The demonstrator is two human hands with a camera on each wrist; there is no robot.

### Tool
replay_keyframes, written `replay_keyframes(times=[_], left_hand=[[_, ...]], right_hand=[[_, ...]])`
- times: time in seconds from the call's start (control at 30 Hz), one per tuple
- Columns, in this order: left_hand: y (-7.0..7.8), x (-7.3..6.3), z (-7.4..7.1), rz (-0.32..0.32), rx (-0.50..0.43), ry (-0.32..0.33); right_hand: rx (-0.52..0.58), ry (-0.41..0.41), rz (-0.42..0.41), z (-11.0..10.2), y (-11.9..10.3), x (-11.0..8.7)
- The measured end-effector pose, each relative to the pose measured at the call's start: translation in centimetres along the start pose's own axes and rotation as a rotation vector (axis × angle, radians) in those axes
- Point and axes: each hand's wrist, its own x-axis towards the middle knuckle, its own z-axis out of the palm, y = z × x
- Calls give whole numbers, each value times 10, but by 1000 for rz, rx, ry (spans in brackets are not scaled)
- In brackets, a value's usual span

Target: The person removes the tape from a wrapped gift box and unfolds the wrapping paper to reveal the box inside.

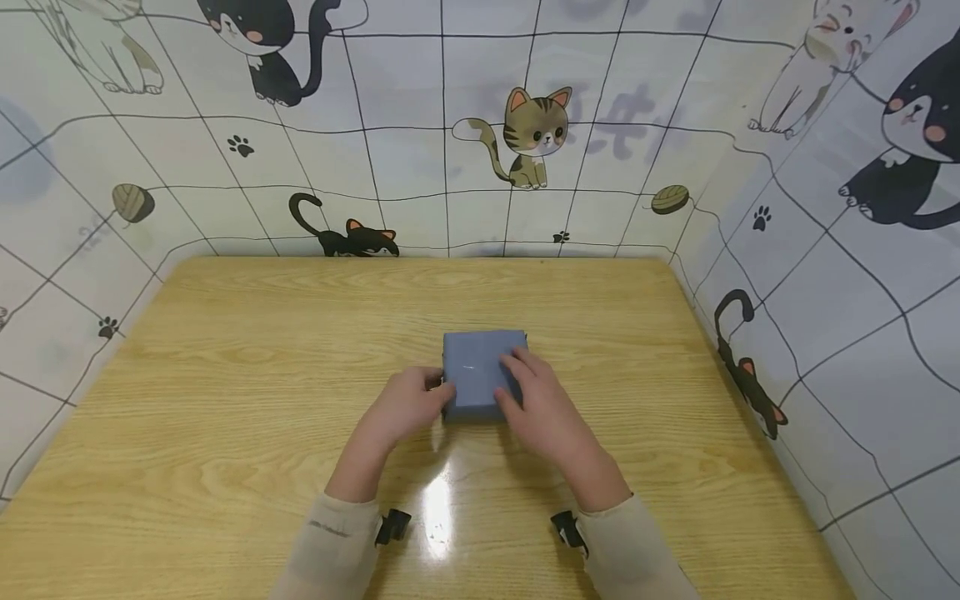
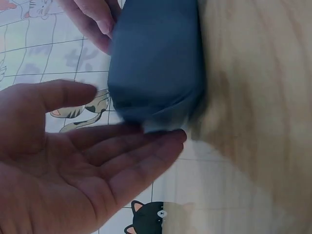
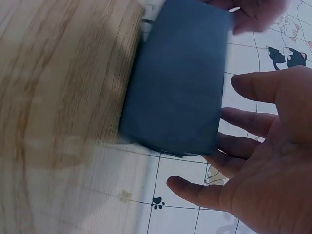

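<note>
A blue-grey box (image 1: 476, 371) with a smooth wrapped surface lies flat on the wooden table. At its left side is my left hand (image 1: 405, 404), thumb near the front left corner. In the left wrist view the fingers of this hand (image 2: 73, 161) are nearly straight at the box's end (image 2: 156, 58), the thumb standing apart from it. My right hand (image 1: 542, 408) reaches over the right edge with spread fingers. The right wrist view shows that hand (image 3: 273, 151) with its thumb off the box (image 3: 178, 80) and its fingers loosely extended beside it. Neither hand curls round the box.
The light wooden table (image 1: 300, 317) reaches back to a white sheet (image 1: 405, 158) printed with cats, paws and grid lines, which also hangs at both sides. Small black devices sit at the left cuff (image 1: 393, 527) and right cuff (image 1: 570, 531).
</note>
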Motion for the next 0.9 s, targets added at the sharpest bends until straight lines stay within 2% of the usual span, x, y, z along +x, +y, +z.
replay_keyframes(times=[0.2,0.37,0.5,0.6,0.73,0.83,0.9], left_hand=[[-2,4,13,45,84,-6],[3,8,22,82,83,3],[1,12,21,88,77,11],[-2,15,15,102,97,17],[-5,21,6,89,168,77],[-3,23,3,71,233,153],[1,22,3,61,234,191]], right_hand=[[-88,31,-2,4,2,-2],[-157,42,-22,4,-2,-3],[-189,72,-42,-3,-2,0],[-192,64,-29,-10,1,4],[-183,-5,22,-15,5,8],[-169,-43,49,-15,7,7],[-154,-63,72,-14,7,4]])
